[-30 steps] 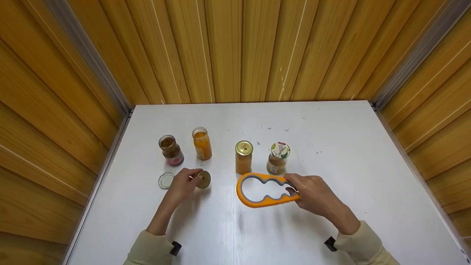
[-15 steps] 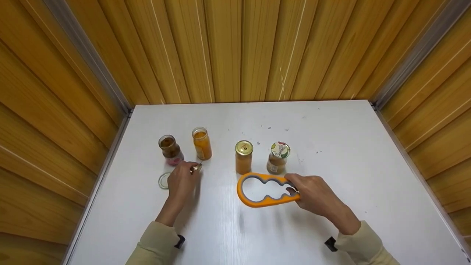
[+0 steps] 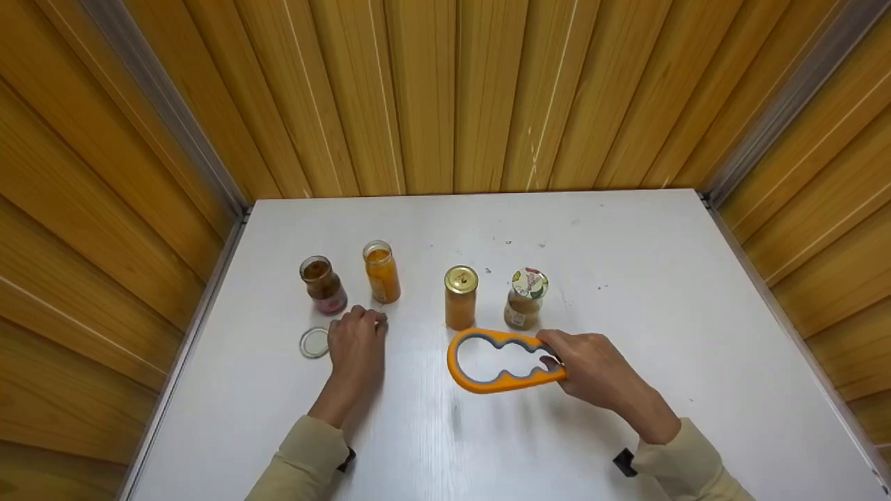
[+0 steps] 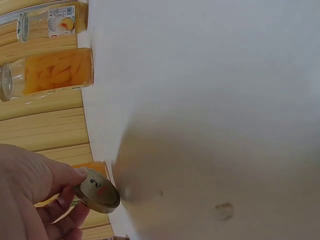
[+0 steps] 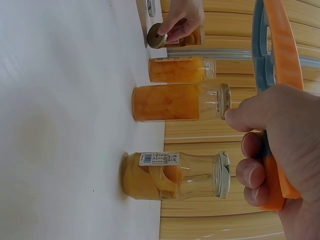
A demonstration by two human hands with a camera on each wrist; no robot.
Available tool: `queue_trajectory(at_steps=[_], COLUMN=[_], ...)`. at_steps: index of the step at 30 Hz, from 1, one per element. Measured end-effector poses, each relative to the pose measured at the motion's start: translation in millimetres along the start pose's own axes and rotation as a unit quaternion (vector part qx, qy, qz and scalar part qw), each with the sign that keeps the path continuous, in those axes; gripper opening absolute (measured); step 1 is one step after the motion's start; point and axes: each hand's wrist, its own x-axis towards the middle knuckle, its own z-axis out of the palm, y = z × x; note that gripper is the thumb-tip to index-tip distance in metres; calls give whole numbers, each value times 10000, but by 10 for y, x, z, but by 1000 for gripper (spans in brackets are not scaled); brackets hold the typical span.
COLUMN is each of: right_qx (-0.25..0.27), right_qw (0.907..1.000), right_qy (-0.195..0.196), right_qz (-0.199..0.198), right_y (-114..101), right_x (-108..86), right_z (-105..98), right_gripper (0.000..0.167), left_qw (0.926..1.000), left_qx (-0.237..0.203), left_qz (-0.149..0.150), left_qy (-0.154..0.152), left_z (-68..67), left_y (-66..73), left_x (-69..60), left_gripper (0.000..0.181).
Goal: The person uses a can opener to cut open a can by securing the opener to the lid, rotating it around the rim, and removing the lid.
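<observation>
My left hand (image 3: 356, 348) is low over the table, just in front of two open jars. Between thumb and fingers it pinches a gold jar lid (image 4: 97, 192), tilted on edge close to the tabletop; whether it touches the surface I cannot tell. The head view hides this lid behind the hand. Another lid (image 3: 314, 342), pale-rimmed, lies flat beside that hand's left side. My right hand (image 3: 595, 365) grips the handle ends of an orange and grey jar opener (image 3: 480, 387), held in front of a gold-lidded jar (image 3: 460, 306) and a jar with a patterned lid (image 3: 525, 313).
An open jar with dark brownish contents (image 3: 324, 285) and an open jar of orange fruit (image 3: 383, 275) stand at the left. The white table (image 3: 626, 243) is bounded by wood-patterned walls (image 3: 445, 97) at the back and sides.
My left hand has turned over and lowered the gold lid toward the table beside the pale-rimmed lid, hiding it from the head view. The right hand and jar opener have stayed nearly still.
</observation>
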Motion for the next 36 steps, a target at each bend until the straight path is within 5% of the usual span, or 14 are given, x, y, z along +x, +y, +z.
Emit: queue_trajectory(at_steps=[12,19,26,36], right_qx=[-7,-6,-119,-100], right_qw=[9999,9997,9998,9999], right_qy=[-61,-141,124,87], right_qz=[126,215,-77,76], right_y=[-14,-12,14,12], right_x=[-15,-19,-34,-60], right_z=[5,-7,18,19], right_gripper=[44,42,46,48], left_qw=[9957,9956,9945,9965], left_qx=[484,576,624,528], left_qz=[794,693,845,627], left_qy=[-15,-253,-43,-165], left_z=[167,203,192,161], left_y=[32,54,51,75], left_x=[-64,-78,-93,-110], left_gripper=[6,9,8,9])
